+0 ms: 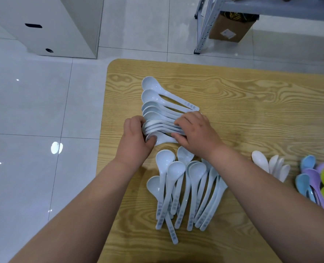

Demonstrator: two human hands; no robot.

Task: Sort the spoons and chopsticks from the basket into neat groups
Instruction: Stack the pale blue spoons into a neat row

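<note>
Forearms lie over the light wood-grain table point(252, 103). Just below both wrists is a loose pile of pale blue plastic soup spoons point(186, 186), bowls toward the hands, probably stock waiting to be grouped. Between the hands and fanning out beyond the fingertips is a row of nested pale blue plastic soup spoons point(157, 109). The left hand point(133, 137) curls round the bowl ends and the right hand point(195, 131) curls over the handles. They look to be squeezing the near spoons square. Bright blue, purple and green plastic spoons point(316, 179) lie well right of the right hand, kept apart by colour. Small white plastic spoons point(271, 164) lie between those and the right forearm. Basket and chopsticks are not in view.
</note>
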